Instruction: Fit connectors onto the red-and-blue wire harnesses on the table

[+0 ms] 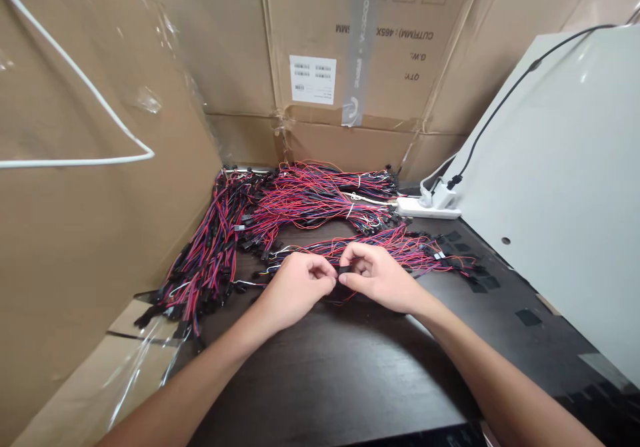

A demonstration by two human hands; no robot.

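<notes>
Over the front wire bundle [370,250] my two hands meet, fingertips almost touching. My right hand [373,275] pinches a small black piece [344,270] between thumb and forefinger; it resembles the black tape strips on the table, but its kind is not certain. My left hand [303,280] is closed in a pinch just left of it, and whatever its fingertips hold is too small to make out. Red, blue and black wires with black connectors make up the bundle, partly hidden behind both hands.
More wire bundles lie behind [310,194] and at the left [210,254]. A white power strip [427,208] with plugs sits at the back right. Short black tape strips [529,318] stick to the dark table [320,374]. Cardboard walls [320,117] and a white panel [555,167] enclose it.
</notes>
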